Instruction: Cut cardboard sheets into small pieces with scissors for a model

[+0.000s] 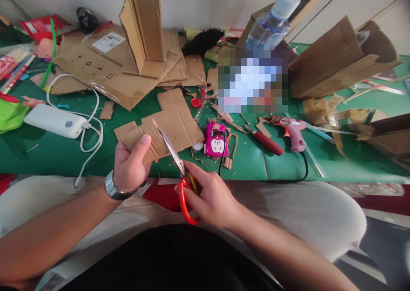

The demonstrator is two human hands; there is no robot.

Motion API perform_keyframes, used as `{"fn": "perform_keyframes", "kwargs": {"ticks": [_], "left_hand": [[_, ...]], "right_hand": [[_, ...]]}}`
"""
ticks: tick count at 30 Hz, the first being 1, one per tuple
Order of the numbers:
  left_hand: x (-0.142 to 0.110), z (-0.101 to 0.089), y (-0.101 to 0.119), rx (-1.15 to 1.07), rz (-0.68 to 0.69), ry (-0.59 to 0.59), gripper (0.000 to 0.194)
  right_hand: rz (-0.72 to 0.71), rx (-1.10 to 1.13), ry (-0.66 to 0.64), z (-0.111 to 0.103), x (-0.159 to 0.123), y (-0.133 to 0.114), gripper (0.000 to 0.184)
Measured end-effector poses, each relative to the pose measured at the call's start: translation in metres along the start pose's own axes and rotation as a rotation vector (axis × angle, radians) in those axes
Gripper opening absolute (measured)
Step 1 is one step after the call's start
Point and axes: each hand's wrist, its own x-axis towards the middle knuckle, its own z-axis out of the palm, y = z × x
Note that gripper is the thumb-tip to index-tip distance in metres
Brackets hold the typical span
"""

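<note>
My left hand, with a metal watch on the wrist, grips a small piece of brown cardboard between thumb and fingers, just above the table's near edge. My right hand is closed through the handles of red-handled scissors. The scissor blades point up and left and bite into the right edge of the held cardboard. A larger notched cardboard sheet lies on the green table right behind the held piece.
A pink power socket, a red-handled tool and a pink glue gun lie to the right. A white power bank with cable sits at left. Flattened boxes, a folded cardboard stand and a water bottle fill the back.
</note>
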Motion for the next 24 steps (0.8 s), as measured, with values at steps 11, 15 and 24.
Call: {"fn": "perform_keyframes", "kwargs": {"ticks": [11,15,24], "left_hand": [[-0.001,-0.013,-0.007,0.04,-0.026,-0.099,0.019],[-0.003,-0.013,-0.009,0.044,-0.054,-0.114,0.016],[-0.006,-0.023,-0.011,0.149,-0.015,-0.119,0.02]], "right_hand": [[-0.087,0.132,0.021,-0.005,0.001,-0.002,0.039],[-0.043,0.1,0.023,-0.002,0.001,-0.003,0.043],[-0.08,0.296,0.01,0.005,-0.001,0.003,0.043]]}}
